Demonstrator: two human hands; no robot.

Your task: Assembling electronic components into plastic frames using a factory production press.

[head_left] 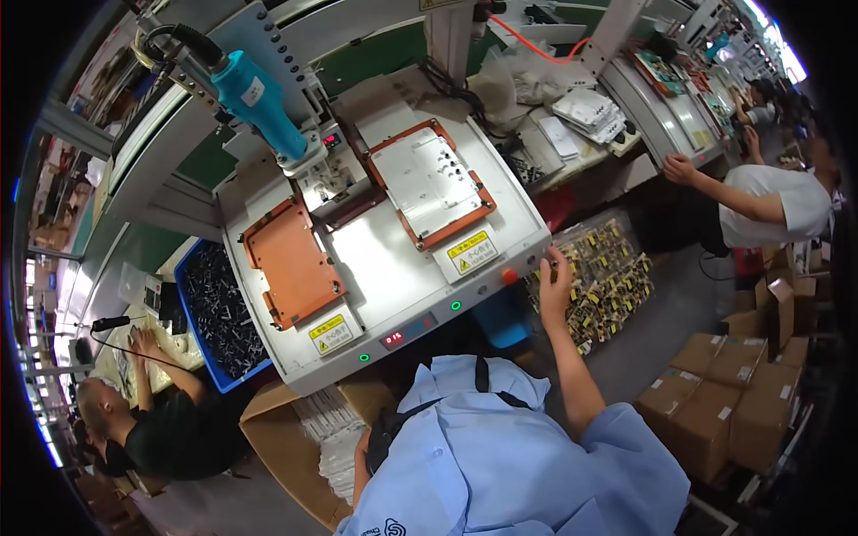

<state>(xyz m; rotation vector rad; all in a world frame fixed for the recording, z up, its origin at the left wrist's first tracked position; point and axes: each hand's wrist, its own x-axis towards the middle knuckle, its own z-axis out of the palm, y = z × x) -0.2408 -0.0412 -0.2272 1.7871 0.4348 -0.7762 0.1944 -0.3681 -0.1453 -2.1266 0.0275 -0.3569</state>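
beside the right hand point(555, 290) stands white machinery point(371, 259).

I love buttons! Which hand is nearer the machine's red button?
Right. The right hand is just right of the red button; the left arm is farther, by the open cardboard box, its hand hard to see.

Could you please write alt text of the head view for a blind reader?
A person in a light-blue shirt has their right hand beside the front right corner of a boxy white machine. It carries an orange rectangular plate and, to its right, a second orange plate under a flat white panel; a teal cylinder stands behind.
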